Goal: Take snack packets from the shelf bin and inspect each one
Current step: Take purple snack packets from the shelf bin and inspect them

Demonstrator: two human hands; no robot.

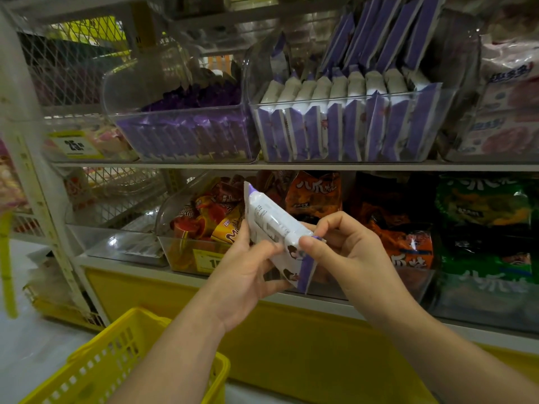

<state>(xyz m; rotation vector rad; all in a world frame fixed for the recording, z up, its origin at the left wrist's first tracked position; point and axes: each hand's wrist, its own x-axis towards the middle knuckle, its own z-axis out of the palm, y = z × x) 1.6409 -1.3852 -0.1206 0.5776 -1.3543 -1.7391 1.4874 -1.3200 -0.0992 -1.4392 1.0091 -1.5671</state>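
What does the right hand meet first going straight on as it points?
The right hand points up-left and pinches the snack packet; straight on, it likely meets the left hand first. Depth is unclear.

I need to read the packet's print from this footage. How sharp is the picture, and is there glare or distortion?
Head view: the purple-and-white snack packet, gripped by the left hand and pinched by the right hand, is soft, its print unreadable; same view: wide-angle distortion leans the shelf post at left, and glare whitens the clear bin above.
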